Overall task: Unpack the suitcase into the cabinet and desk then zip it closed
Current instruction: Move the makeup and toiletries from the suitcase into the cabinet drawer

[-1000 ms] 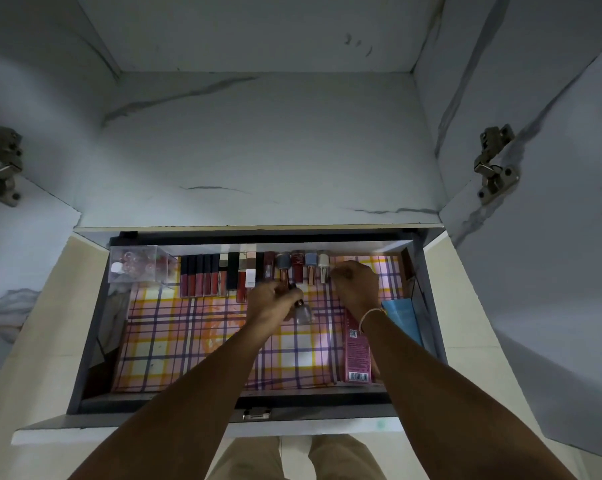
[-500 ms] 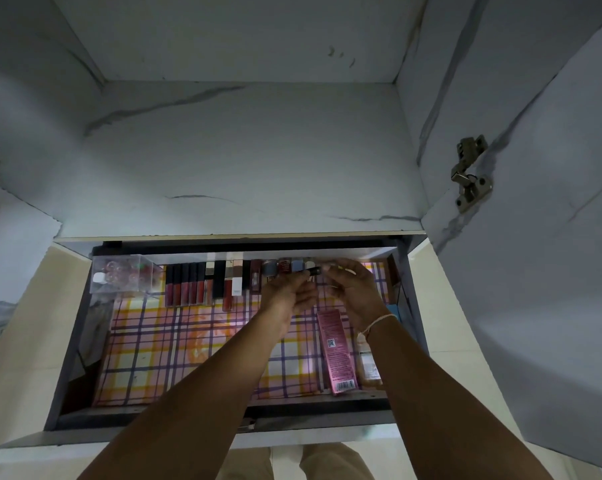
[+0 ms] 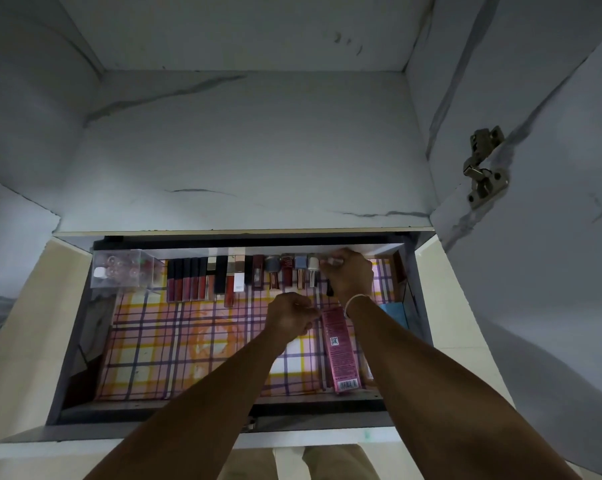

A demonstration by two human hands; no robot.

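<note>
Over drawer (image 3: 70,358), right hand (image 3: 348,275) pinches small tube (image 3: 330,287); left hand (image 3: 290,315) curled, empty.

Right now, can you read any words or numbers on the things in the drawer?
Pink box: a QR code, small print and a barcode, all too small to read.
White tube in the back row: dark print, too blurred to read.
Nothing else shows any text.

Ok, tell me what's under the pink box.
The pink box lies flat on the checked liner in the drawer. Whether anything else lies beneath it is hidden.
</note>
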